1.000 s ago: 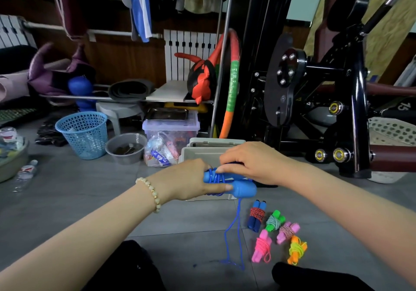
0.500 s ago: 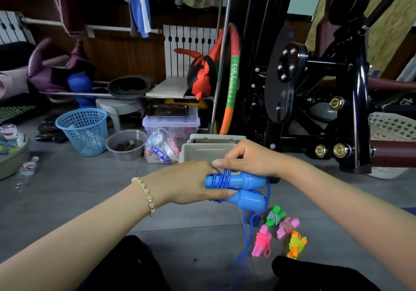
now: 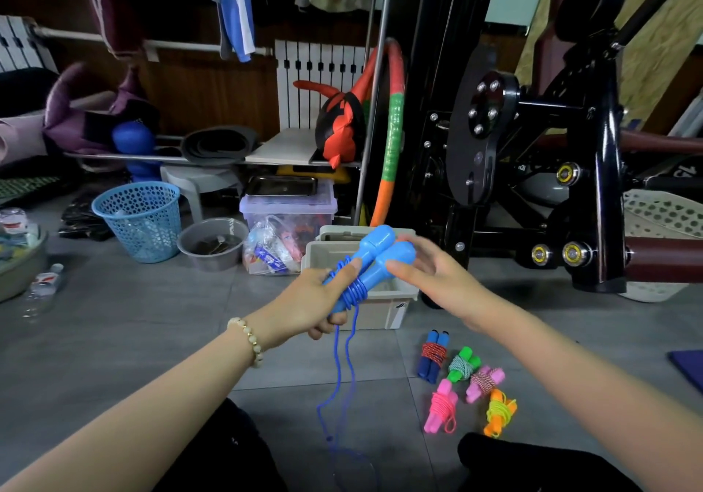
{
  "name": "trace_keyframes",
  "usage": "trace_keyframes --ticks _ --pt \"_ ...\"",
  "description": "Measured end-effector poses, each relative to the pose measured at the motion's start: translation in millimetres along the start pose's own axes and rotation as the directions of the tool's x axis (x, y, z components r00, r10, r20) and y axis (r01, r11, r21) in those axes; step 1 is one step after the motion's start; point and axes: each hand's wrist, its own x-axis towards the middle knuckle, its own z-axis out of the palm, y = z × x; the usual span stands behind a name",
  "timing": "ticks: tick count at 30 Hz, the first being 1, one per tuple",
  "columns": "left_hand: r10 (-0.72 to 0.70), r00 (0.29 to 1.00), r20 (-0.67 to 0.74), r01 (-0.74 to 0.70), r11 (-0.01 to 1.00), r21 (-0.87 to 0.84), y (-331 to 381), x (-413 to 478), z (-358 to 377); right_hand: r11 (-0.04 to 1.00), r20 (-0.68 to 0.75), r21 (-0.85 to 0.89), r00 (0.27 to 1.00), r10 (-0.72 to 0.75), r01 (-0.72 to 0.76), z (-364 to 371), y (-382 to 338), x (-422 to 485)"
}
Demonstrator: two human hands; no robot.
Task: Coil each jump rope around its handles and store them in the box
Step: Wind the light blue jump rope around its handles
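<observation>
Left hand [image 3: 315, 301] grips the blue plastic jump-rope handles [image 3: 371, 263], which point up and far-right; right hand [image 3: 430, 274], fingers straight, touches their tips.

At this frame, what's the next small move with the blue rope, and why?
Probably the right hand should pick up the loose cord below the left hand and wind another turn around the blue handles. Only a few turns sit on them, a long loop hangs to the floor, and the right hand is open, holding nothing.
</observation>
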Motion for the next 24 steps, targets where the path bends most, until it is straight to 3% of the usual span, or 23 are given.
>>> trace_keyframes --ticks 4,10,16,21,24 --pt "0.004 0.997 0.079 0.0 0.998 -0.058 9 -2 8 0.997 0.224 0.071 0.975 0.006 -0.023 12 -1 -11" --pt "-0.027 0.97 0.242 0.044 0.997 -0.067 19 -3 12 0.977 0.266 0.212 0.962 -0.053 -0.005 28 -2 -12" --pt "-0.028 0.956 0.291 0.065 0.991 -0.117 15 2 3 0.981 0.111 0.162 0.986 -0.125 0.106 32 -8 -12" --pt "-0.013 0.977 0.214 0.032 0.996 -0.086 16 4 0 0.985 0.025 0.016 0.985 -0.17 0.169 35 -10 -11" --pt "0.015 0.988 0.151 -0.004 0.997 -0.072 15 6 -1 0.991 0.059 0.012 0.989 -0.132 0.132 33 -6 -8"
